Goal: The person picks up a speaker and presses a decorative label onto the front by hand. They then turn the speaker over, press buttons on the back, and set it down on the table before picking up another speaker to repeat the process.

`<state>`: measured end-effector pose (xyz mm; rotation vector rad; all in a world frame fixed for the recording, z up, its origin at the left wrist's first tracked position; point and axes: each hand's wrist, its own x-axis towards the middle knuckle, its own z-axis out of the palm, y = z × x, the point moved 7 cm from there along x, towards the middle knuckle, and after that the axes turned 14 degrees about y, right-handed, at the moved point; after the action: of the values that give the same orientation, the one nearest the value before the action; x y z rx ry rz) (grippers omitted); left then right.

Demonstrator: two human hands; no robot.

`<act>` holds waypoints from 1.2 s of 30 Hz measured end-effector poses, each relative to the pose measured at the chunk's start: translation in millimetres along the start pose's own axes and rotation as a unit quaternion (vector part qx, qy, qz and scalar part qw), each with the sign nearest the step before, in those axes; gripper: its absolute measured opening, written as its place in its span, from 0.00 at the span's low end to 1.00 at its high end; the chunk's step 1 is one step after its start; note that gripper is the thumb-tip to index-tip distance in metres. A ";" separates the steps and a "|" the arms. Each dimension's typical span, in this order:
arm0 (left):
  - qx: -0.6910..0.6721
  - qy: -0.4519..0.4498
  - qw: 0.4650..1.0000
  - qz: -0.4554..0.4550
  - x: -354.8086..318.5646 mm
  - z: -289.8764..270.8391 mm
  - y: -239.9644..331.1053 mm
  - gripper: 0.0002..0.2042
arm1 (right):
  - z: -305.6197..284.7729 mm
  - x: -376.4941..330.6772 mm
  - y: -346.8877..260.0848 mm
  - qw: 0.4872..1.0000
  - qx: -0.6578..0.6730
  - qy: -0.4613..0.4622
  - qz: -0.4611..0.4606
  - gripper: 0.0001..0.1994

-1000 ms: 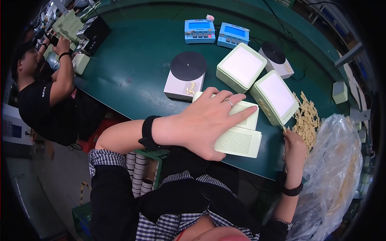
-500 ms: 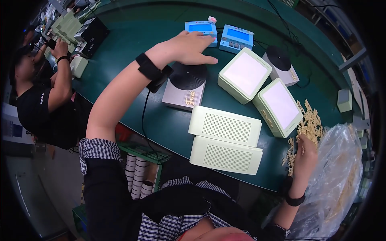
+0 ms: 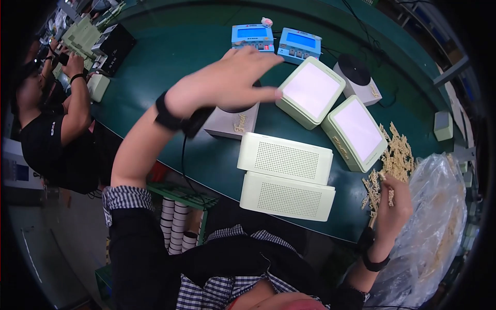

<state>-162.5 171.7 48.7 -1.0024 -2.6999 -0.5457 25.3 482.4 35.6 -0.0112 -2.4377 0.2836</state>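
My left hand (image 3: 232, 80) hovers over a grey block with a black round pad (image 3: 237, 121), its fingers spread and blurred, holding nothing. Gold script lettering sits on that block's front side, and the hand hides most of the pad. At the right, my right hand (image 3: 397, 206) is closed by a heap of small gold script-lettering pieces (image 3: 397, 155). What looks like one such piece shows at its fingertips. Just left of the heap stands a pale green box-shaped housing (image 3: 359, 132) with a white top and gold lettering on its side; a similar housing (image 3: 311, 90) stands beyond it.
Two pale green perforated housings (image 3: 287, 157) lie at the table's near edge. Two blue boxes with screens (image 3: 299, 45) stand at the back, near a second grey block with a black pad (image 3: 356, 77). Clear plastic sheeting (image 3: 434, 222) lies right; a co-worker (image 3: 57, 124) sits left.
My left hand has drawn back from the blue box, toward me, over the grey block. My right hand has shifted slightly, and a gold piece now shows at its fingertips.
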 end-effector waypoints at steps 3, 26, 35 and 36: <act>-0.072 0.036 0.989 0.125 -44.2 -10.9 58.5 0.40 | -17.7 -4.5 -34.6 0.979 0.185 0.067 0.053 0.13; -0.368 0.236 0.900 -0.007 -109.4 -17.5 98.5 0.06 | 19.7 14.6 -139.0 0.855 0.518 0.003 0.017 0.14; -0.429 0.200 0.875 -0.099 -96.9 -11.9 74.6 0.07 | 14.0 43.5 -157.0 0.902 0.365 -0.017 -0.229 0.16; -0.394 0.235 0.884 -0.084 -96.8 -15.9 70.2 0.08 | 20.3 44.2 -152.6 0.904 0.371 -0.042 -0.208 0.15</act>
<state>-42.6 157.7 51.2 -0.6338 -2.1192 -1.7544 -11.7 332.9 79.6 0.8530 -2.1895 1.0011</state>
